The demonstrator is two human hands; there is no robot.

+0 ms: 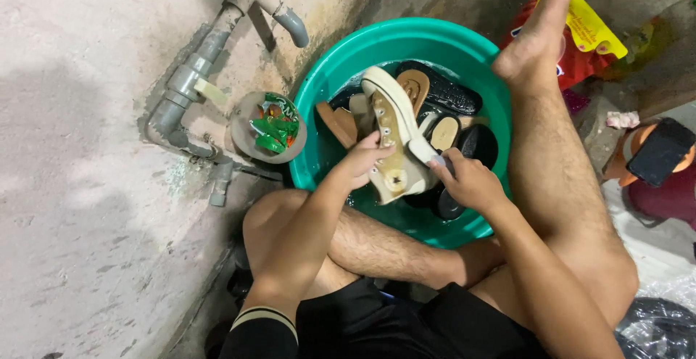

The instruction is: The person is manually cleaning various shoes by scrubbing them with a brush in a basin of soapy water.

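A cream high-top canvas shoe (pixel 391 123) is held over a green plastic basin (pixel 319 112) of water. My left hand (pixel 357 163) grips the shoe's ankle part from the left. My right hand (pixel 467 181) is closed on a small brush (pixel 426 152) pressed against the shoe's right side. Several other shoes and sandals lie in the basin: a tan sandal (pixel 338 123), a brown insole (pixel 415 87), dark shoes (pixel 449 94).
Grey pipes and a tap (pixel 290 25) run along the concrete wall at left. A small bowl with green sachets (pixel 270 128) sits by the basin. My bare legs (pixel 558 163) flank the basin. A red and yellow detergent bag (pixel 591 40) and a dark phone (pixel 660 152) lie at right.
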